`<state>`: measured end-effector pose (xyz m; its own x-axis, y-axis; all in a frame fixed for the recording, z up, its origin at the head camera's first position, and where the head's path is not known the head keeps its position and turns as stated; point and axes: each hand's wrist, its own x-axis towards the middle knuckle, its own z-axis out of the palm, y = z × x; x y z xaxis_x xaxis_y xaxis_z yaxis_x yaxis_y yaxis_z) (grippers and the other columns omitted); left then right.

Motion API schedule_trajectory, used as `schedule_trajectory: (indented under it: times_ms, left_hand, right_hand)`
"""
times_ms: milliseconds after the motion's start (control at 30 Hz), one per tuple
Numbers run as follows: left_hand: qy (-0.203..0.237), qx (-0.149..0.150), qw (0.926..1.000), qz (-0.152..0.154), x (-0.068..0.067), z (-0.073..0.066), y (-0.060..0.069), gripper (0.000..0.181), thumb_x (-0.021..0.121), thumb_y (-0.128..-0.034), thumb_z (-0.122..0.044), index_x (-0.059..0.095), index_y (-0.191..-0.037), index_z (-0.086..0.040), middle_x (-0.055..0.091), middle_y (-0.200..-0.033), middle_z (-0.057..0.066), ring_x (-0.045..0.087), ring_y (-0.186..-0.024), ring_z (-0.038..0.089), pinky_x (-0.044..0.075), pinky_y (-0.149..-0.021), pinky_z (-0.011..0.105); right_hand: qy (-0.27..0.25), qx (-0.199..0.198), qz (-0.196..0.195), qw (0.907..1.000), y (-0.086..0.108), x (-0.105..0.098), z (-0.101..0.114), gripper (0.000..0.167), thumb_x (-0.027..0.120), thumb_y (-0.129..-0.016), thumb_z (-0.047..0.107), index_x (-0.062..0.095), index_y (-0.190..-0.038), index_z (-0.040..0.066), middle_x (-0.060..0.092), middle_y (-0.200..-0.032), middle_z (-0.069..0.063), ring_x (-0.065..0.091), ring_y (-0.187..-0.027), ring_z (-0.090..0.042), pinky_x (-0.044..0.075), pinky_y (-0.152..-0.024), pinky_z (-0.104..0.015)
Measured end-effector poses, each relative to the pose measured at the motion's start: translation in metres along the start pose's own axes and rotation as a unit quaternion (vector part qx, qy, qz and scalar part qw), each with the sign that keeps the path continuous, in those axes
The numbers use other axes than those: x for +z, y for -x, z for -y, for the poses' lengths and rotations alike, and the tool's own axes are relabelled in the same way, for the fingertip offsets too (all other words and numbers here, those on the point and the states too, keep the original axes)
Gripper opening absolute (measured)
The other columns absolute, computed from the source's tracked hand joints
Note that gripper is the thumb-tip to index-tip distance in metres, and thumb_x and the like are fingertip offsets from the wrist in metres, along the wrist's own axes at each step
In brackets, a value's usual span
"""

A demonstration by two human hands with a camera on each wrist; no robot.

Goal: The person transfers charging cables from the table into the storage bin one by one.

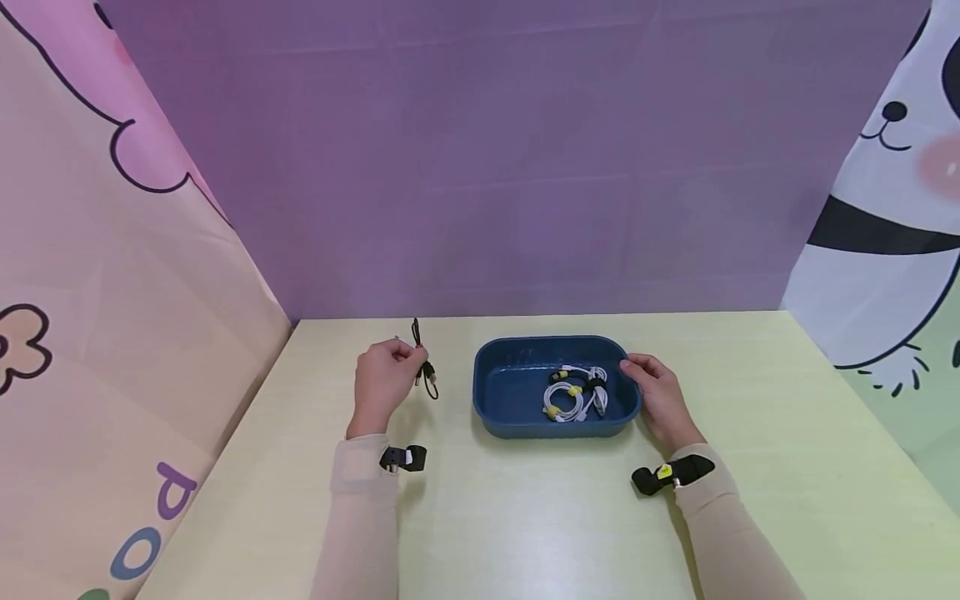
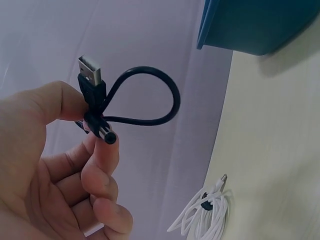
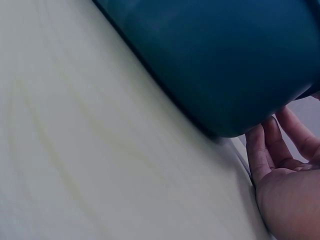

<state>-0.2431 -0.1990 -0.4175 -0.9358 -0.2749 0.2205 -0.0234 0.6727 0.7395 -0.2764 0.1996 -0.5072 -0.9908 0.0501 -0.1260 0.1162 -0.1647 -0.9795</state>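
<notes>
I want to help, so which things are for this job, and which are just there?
For the job, I think:
black cable, in the left fingers
blue bin, held by the right fingers
cables in the bin
probably the white cable outside the bin

Just there:
panda picture
flower picture
purple backdrop

Lettering was found low on the printed left wall covering (image 1: 112, 350): a tilted purple letter (image 1: 177, 476), readable as either p or d, and, below it, a blue letter o (image 1: 117, 563). Beneath these, a green shape (image 1: 94, 595) was cut off by the picture's edge and could not be identified. Any marking on the right wrist strap's yellow patch (image 1: 664, 472) was too small to read.
</notes>
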Motion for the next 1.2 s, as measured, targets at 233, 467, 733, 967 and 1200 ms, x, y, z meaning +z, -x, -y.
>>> schedule_trajectory:
  times_ms: [233,467,733,967,1200]
  left_hand:
    - [-0.007,0.008,0.9999,0.002,0.0040,-0.0004,0.0003,0.025,0.064,-0.0903,-0.032,0.072,-0.078,-0.012,0.063,-0.067,0.000,0.055,-0.062,0.019,0.040,-0.057,0.031]
    - [0.002,0.009,1.0000,-0.002,0.0033,0.0010,0.0019,0.024,0.064,-0.0902,-0.032,0.072,-0.078,-0.013,0.065,-0.066,-0.001,0.056,-0.060,0.018,0.041,-0.056,0.031]
    - [0.008,0.010,0.9999,-0.007,0.0019,-0.0005,0.0010,0.024,0.064,-0.0906,-0.032,0.072,-0.078,-0.013,0.066,-0.064,-0.001,0.057,-0.059,0.017,0.041,-0.056,0.031]
    - [0.009,0.012,0.9999,-0.007,0.0021,-0.0019,0.0013,0.023,0.065,-0.0900,-0.032,0.072,-0.079,-0.013,0.066,-0.065,-0.001,0.057,-0.059,0.017,0.041,-0.057,0.031]
    - [0.016,0.017,0.9997,-0.004,0.0034,-0.0026,0.0030,0.023,0.064,-0.0900,-0.031,0.071,-0.078,-0.013,0.067,-0.063,-0.001,0.058,-0.058,0.018,0.040,-0.056,0.031]
  right_hand:
    - [-0.001,-0.005,0.005,1.0000,0.0003,-0.0009,-0.0032,0.027,0.065,-0.102,0.028,0.060,-0.123,0.011,0.058,-0.110,0.011,0.053,-0.106,-0.007,0.050,-0.089,-0.012]
    - [0.004,-0.014,0.003,0.9999,0.0028,-0.0002,-0.0036,0.033,0.064,-0.102,0.025,0.060,-0.130,0.008,0.061,-0.108,0.013,0.056,-0.104,-0.005,0.051,-0.087,-0.012]
    - [0.033,-0.040,0.017,0.9985,0.0036,0.0009,0.0000,0.053,0.062,-0.103,0.027,0.046,-0.151,0.010,0.056,-0.109,0.011,0.052,-0.110,-0.009,0.047,-0.093,-0.012]
    - [0.032,-0.067,0.026,0.9969,0.0024,0.0016,-0.0014,0.052,0.062,-0.103,0.026,0.048,-0.151,0.011,0.053,-0.118,0.008,0.051,-0.114,-0.010,0.046,-0.095,-0.011]
    - [0.003,-0.080,0.033,0.9962,0.0011,0.0013,-0.0047,0.049,0.064,-0.102,0.026,0.054,-0.146,0.005,0.054,-0.121,0.006,0.051,-0.115,-0.009,0.048,-0.094,-0.011]
